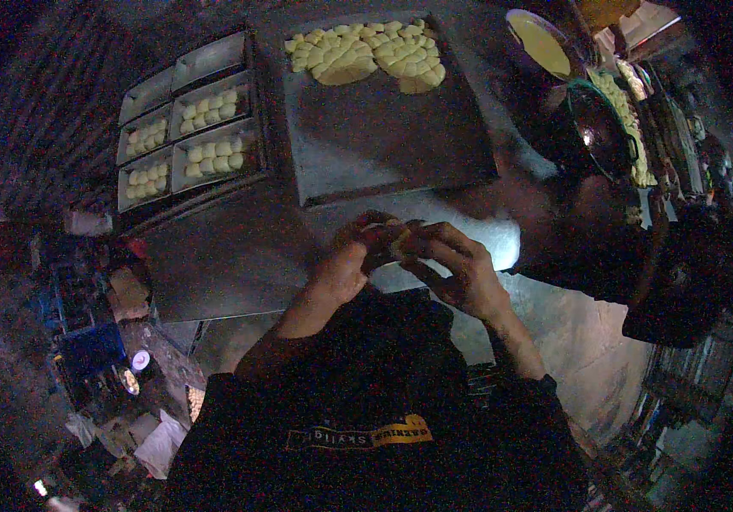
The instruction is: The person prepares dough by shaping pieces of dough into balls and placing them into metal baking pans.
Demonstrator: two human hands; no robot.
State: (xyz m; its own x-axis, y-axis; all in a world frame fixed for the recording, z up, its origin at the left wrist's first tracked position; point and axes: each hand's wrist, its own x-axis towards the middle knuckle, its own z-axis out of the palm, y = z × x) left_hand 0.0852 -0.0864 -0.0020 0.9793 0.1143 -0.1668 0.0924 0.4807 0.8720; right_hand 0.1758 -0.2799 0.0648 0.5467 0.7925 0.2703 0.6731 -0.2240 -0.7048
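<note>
In front of my chest, over the near edge of the metal table [230,273], my two hands meet. My left hand [351,263] is closed, its fingers curled in against the right. The fingers of my right hand [462,266] are bent in a pinch around a small pale piece of dough [400,242], mostly covered by fingers and dim light. Just beyond lies a wide metal tray [358,158]; pale dough balls [366,51] crowd its far end. To the left, joined loaf pans [209,60] hold rows of dough balls [215,156]; the two farthest pans are empty.
At the far right stand a bowl of yellow stuff [541,44] and a dark basin with a green rim [597,128]. A person in dark clothing [674,290] is close on my right. Crates [89,350] and clutter fill the lower left.
</note>
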